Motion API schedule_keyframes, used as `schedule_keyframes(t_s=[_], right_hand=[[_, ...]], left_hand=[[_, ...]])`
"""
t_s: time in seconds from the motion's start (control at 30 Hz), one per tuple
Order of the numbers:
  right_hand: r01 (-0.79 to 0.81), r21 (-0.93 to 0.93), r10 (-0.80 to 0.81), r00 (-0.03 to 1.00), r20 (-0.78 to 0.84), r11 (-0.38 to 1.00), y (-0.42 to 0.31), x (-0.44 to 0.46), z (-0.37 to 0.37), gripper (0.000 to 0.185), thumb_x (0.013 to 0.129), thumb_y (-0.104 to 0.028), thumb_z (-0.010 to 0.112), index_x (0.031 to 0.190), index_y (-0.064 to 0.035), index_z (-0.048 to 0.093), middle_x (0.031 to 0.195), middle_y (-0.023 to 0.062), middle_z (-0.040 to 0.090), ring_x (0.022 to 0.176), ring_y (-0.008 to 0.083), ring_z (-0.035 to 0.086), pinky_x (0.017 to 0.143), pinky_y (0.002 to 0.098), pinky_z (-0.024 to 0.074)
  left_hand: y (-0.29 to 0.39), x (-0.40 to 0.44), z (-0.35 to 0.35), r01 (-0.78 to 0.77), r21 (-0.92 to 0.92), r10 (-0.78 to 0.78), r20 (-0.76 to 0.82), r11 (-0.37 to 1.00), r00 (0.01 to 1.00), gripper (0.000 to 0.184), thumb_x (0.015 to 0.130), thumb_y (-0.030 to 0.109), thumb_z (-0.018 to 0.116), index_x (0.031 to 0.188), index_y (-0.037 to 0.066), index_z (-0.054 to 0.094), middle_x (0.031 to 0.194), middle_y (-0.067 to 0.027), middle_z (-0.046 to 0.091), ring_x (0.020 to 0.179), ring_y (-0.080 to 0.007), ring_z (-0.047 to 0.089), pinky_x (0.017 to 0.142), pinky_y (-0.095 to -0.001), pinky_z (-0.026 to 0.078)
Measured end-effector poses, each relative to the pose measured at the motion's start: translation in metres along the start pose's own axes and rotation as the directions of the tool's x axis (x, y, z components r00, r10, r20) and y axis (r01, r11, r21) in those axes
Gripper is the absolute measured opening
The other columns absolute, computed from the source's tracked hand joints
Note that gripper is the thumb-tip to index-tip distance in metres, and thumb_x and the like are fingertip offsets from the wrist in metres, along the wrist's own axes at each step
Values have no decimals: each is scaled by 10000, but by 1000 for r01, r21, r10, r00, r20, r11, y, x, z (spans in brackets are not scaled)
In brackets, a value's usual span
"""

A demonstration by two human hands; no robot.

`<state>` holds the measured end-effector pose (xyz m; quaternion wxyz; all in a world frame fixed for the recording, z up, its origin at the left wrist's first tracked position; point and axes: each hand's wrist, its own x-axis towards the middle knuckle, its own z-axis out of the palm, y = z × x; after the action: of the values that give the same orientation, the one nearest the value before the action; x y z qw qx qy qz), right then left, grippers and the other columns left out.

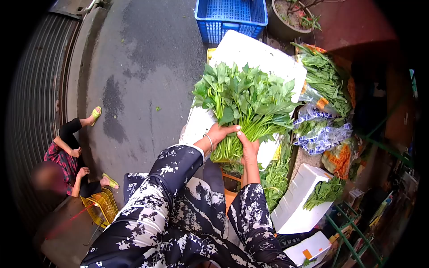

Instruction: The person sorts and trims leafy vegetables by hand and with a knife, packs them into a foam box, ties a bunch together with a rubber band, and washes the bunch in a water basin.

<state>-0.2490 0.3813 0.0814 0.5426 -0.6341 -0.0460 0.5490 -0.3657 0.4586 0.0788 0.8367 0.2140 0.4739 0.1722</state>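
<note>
A large bunch of leafy greens (248, 96) lies over a white foam board (250, 49), its leaves pointing away from me and its pale green stems toward me. My left hand (221, 136), with a bangle at the wrist, wraps round the stems from the left. From the right, my right hand (249, 149) grips the same stems. Both thumbs rest on top and nearly meet; the fingers underneath are mostly hidden by the stems.
Beyond the board stands a blue plastic crate (231, 24) beside a potted plant (290, 20). Bagged greens (324, 129) and a white foam box (297, 201) line the right side. At left, a person (62, 161) sits near a yellow crate (102, 207).
</note>
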Motion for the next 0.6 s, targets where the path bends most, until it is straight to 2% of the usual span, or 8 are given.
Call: schedule_keyframes(t_s=[0.1, 0.23, 0.3, 0.33, 0.37, 0.53, 0.57, 0.6], right_hand=[[9, -85, -12, 999, -30, 996, -44, -33, 14, 471, 706, -36, 688, 1128, -17, 481, 1022, 61, 573, 890, 148, 551, 795, 271, 435], [24, -188, -16, 999, 47, 982, -84, -81, 8, 480, 682, -25, 700, 1112, -3, 487, 1014, 64, 578, 877, 146, 558, 785, 265, 447], [31, -203, -20, 998, 57, 979, -95, -100, 2, 486, 676, -28, 705, 1109, 0, 486, 1012, 67, 578, 869, 148, 561, 780, 265, 450], [22, -219, -10, 998, 57, 975, -99, -106, 3, 491, 671, -30, 710, 1107, 3, 485, 1010, 71, 578, 861, 150, 564, 775, 265, 453], [42, -209, -31, 998, 56, 977, -100, -110, 4, 491, 671, -30, 710, 1107, 3, 485, 1010, 71, 578, 861, 150, 564, 775, 265, 453], [218, -179, -230, 972, -48, 959, -97, -119, 49, 408, 689, -25, 693, 1061, -5, 528, 958, 54, 601, 817, 138, 574, 741, 264, 460], [218, -200, -234, 970, -61, 955, -95, -116, 65, 420, 685, -38, 699, 1065, 2, 524, 963, 64, 602, 819, 144, 577, 745, 264, 460], [262, -199, -277, 959, -55, 944, -95, -111, 74, 427, 682, -46, 703, 1065, 6, 524, 961, 68, 603, 816, 147, 578, 743, 264, 461]], left_hand=[[7, -29, 18, -20, -22, 17, -125, 1000, 992, 457, 703, 198, 729, 1069, -2, 543, 983, -78, 599, 848, -164, 564, 753, -297, 461], [5, -86, 47, -150, -109, 136, -127, 983, 983, 444, 735, 194, 696, 1091, 1, 516, 988, -98, 592, 858, -192, 583, 742, -335, 491], [7, -109, 59, -24, -229, 5, -81, 973, 997, 433, 743, 183, 688, 1099, 7, 513, 989, -94, 591, 854, -185, 585, 729, -336, 496], [15, -121, 64, 19, -220, -35, -67, 975, 997, 427, 751, 185, 680, 1100, 8, 510, 985, -92, 590, 850, -183, 586, 720, -338, 498], [21, -129, 69, -19, -246, -6, -99, 969, 995, 375, 740, 174, 696, 1031, -18, 560, 946, -75, 608, 784, -157, 586, 674, -300, 488], [46, -125, 46, -54, -172, 49, -31, 984, 998, 433, 758, 190, 672, 1110, 2, 507, 999, -84, 588, 842, -189, 582, 738, -326, 484], [62, -127, 36, -7, -202, -1, -40, 979, 999, 347, 750, 138, 677, 1047, 3, 556, 957, -52, 598, 829, -146, 558, 737, -285, 448], [74, -127, 32, -2, -175, -6, -42, 985, 999, 354, 749, 141, 679, 1050, 3, 554, 956, -53, 598, 829, -148, 558, 741, -286, 446]])
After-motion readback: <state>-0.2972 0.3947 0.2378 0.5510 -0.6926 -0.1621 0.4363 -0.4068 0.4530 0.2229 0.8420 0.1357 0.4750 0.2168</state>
